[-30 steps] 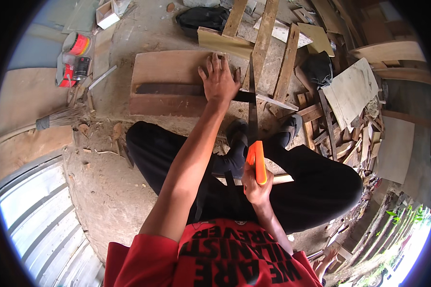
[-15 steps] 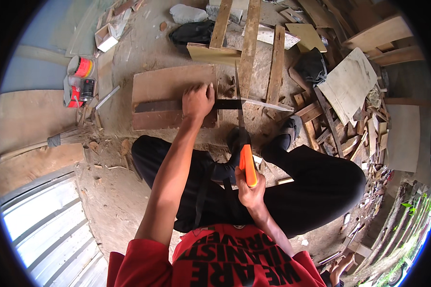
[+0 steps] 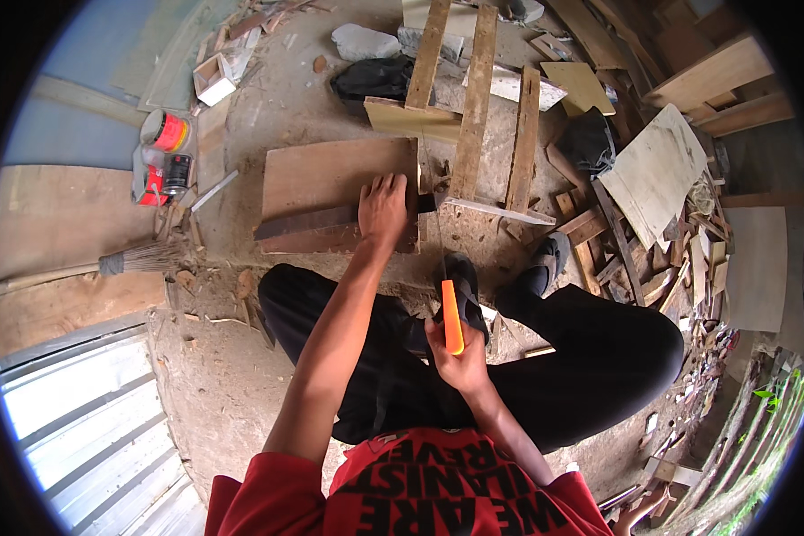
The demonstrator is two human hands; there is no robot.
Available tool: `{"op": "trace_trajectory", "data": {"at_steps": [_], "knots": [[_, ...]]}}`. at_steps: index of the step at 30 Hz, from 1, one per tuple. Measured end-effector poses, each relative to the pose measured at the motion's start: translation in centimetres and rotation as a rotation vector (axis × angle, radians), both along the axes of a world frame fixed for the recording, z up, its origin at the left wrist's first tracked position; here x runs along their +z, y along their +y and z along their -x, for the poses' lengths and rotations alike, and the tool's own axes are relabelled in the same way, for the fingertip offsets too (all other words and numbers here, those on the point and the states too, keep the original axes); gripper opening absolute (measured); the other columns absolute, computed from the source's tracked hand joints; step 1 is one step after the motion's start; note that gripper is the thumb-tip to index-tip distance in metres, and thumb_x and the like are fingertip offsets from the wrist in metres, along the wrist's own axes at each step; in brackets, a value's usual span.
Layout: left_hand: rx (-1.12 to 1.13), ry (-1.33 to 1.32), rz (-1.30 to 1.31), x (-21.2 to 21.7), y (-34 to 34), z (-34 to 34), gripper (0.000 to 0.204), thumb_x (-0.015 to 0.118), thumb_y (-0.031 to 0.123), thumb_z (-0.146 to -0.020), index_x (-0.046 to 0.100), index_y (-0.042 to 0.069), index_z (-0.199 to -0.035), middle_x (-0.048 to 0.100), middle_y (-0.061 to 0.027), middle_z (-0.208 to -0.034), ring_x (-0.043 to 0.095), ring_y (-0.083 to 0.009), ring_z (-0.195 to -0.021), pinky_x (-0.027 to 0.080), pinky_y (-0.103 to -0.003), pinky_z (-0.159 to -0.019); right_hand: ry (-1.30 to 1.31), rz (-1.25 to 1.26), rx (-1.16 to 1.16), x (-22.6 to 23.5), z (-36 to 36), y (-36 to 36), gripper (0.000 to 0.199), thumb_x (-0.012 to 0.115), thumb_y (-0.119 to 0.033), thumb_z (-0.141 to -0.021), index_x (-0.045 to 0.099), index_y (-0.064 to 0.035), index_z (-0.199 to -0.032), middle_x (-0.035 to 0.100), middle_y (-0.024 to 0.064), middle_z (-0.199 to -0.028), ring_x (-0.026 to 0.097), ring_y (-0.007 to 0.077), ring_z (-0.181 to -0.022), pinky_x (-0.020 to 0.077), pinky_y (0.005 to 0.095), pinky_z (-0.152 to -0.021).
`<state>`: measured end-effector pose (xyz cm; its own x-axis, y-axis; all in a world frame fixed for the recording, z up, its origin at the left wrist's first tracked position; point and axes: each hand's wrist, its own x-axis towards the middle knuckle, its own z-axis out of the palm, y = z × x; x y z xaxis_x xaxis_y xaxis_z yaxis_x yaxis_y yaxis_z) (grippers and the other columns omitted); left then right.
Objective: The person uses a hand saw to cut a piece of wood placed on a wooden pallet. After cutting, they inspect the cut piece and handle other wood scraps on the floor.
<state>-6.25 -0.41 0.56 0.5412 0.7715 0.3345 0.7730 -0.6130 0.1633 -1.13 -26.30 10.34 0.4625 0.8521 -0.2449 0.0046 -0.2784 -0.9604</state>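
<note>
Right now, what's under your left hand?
The left hand presses flat on a dark wood strip lying across a brown board. The strip under the palm is covered; the saw in the right hand cuts beside it.

Dusty dirt floor (image 3: pixel 268 116) strewn with wood offcuts (image 3: pixel 652 170), corrugated metal sheet (image 3: pixel 71 420) at left.

The left hand (image 3: pixel 382 207) lies on the board (image 3: pixel 330 183), with the saw (image 3: pixel 450 313) at its right.

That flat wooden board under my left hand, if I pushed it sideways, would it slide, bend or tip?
The board looks thin, flat and stiff, so it would probably slide, not tip. The left hand pressing it and the dusty ground likely resist sliding.
</note>
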Motion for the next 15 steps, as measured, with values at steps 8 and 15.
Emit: {"op": "trace_trajectory", "data": {"at_steps": [8, 15], "knots": [[-0.023, 0.057, 0.014, -0.7, 1.7, -1.7, 0.013, 0.055, 0.009, -0.085, 0.061, 0.007, -0.096, 0.068, -0.0105, -0.102, 0.064, -0.0302, -0.103, 0.05, -0.045, -0.086, -0.078, 0.052, -0.143, 0.1, -1.8, 2.4, 0.038, 0.074, -0.031, -0.092, 0.057, 0.0004, -0.078, 0.05, 0.0107, -0.06, 0.046, 0.0162, -0.054, 0.0428, 0.0329, -0.054], [0.023, -0.079, -0.102, -0.5, 6.3, -4.0, 0.011, 0.059, 0.016, -0.086, 0.063, 0.008, -0.092, 0.068, -0.0088, -0.1, 0.065, -0.0267, -0.101, 0.051, -0.042, -0.085, -0.107, 0.045, -0.071, -2.9, -3.9, 5.4, 0.049, 0.074, -0.045, -0.09, 0.057, -0.001, -0.077, 0.049, 0.0026, -0.058, 0.046, 0.0111, -0.057, 0.0423, 0.0304, -0.053]]}}
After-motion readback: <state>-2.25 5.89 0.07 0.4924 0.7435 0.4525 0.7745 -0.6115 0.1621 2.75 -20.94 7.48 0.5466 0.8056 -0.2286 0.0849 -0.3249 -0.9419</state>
